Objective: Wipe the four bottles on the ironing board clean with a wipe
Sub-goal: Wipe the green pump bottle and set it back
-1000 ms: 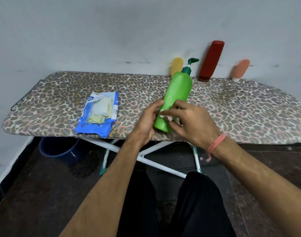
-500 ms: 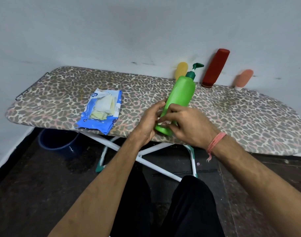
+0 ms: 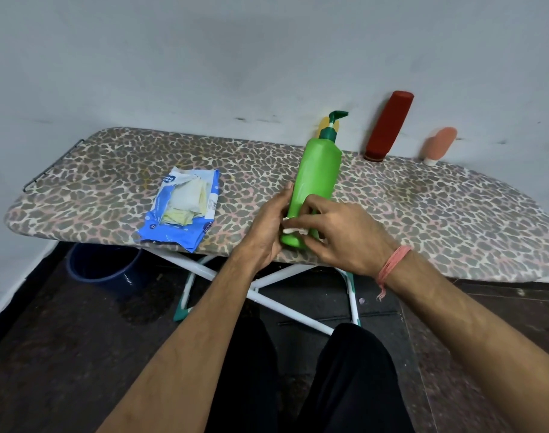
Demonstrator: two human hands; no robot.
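Nearest the camera: person's legs in black trousers (image 3: 304, 385) over a dark floor (image 3: 64, 354). Both forearms reach forward to the near edge of the ironing board (image 3: 438, 220), leopard-print cover. Left hand (image 3: 268, 228): grip curled round the lower left side of the green pump bottle (image 3: 316, 182), holding it upright, tilted slightly right, base at the board's near edge. Right hand (image 3: 341, 235): grip pinching a small white wipe (image 3: 293, 230) against the lower front of the bottle; pink thread band (image 3: 393, 264) on that wrist. Left of the hands, an opened blue wipes pack (image 3: 182, 210) lies flat on the board. Below the board: white crossed legs (image 3: 267, 282) and a blue bucket (image 3: 101, 270). Far edge, leaning on the grey wall (image 3: 204, 57): yellow bottle (image 3: 323, 124), mostly hidden behind the pump; red bottle (image 3: 388, 126); small peach bottle (image 3: 440, 145).
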